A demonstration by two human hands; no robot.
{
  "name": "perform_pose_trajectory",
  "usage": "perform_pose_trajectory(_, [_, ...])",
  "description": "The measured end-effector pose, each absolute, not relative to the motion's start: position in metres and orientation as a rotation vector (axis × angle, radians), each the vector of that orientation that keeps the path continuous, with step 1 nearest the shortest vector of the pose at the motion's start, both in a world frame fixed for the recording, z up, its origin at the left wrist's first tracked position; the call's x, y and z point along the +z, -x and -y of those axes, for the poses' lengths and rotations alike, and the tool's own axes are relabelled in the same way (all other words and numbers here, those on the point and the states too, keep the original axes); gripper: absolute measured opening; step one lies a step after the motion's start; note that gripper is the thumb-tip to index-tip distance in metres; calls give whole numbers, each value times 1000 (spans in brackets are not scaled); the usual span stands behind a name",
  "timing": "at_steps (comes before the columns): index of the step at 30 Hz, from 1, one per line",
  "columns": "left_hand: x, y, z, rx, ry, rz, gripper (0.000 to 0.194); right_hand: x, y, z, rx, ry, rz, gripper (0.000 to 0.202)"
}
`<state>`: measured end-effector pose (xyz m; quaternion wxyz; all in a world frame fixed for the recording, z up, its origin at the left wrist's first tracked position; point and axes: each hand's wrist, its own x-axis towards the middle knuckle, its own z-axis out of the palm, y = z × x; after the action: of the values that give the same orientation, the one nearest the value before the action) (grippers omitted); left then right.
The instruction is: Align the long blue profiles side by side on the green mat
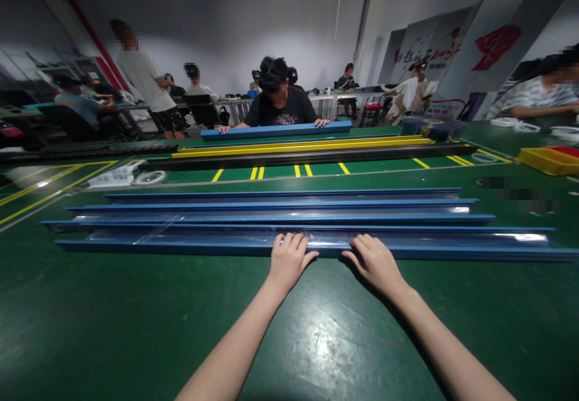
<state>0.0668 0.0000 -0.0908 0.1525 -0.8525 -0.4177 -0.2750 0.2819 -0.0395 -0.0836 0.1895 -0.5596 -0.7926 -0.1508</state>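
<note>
Nearest to me on the green table lies a long blue channel, open side up, with clear plastic film inside. My left hand curls its fingers over the near wall of this channel, thumb on the outer side. A short way to the right, my right hand grips the same wall in the same manner. The fingertips of both hands are partly hidden inside the channel. Just behind it, parallel, lie a second blue channel and a third one.
Farther back are yellow strips and a black bar. Across the table a person holds a blue bar. A yellow bin stands at right; white bundles lie at left. Other people sit or stand behind.
</note>
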Motion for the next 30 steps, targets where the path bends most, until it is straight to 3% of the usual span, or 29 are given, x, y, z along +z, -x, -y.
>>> perform_pose_trajectory(30, [-88, -66, -2, -752, 2444, 1159, 32, -85, -285, 41, -352, 1502, 2229, 25])
